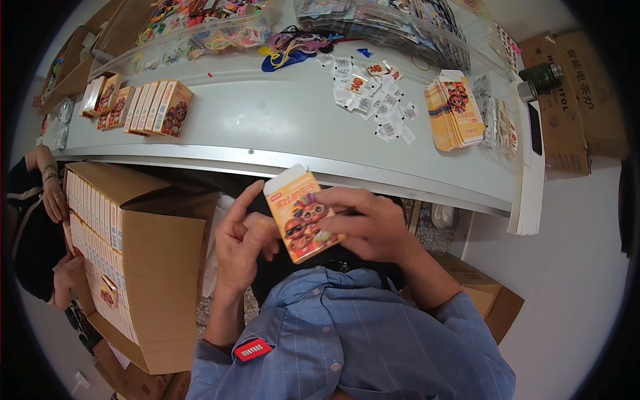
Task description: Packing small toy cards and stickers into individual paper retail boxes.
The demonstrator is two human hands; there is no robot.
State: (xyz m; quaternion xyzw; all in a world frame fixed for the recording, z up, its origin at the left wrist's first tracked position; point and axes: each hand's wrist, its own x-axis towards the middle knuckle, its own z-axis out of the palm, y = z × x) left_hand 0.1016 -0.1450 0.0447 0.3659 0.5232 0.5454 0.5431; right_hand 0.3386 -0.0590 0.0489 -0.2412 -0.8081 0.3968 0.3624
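Observation:
A small yellow-orange carton [297, 215] printed with cartoon figures is tilted in front of my body, its white top flap standing up. My right hand [379, 230] grips it from the right, fingers across the front face; the thumb is hidden. At the carton's left edge is my left hand [235, 250], index finger stretched toward the top corner and the other fingers loosely bent. I see nothing held in it, and whether it touches the carton is unclear. A stack of flat cartons [455, 113] lies on the table at the right, beside scattered small white packets [387, 110].
Upright filled cartons [160, 110] stand on the table [253, 107] at left. Behind are clear bins of colourful trinkets [200, 40] and flat packs [393, 27]. A large cardboard box [163, 287] full of cartons stands at left, with another person's hands [57, 200] at it. A bottle [541, 77] is at right.

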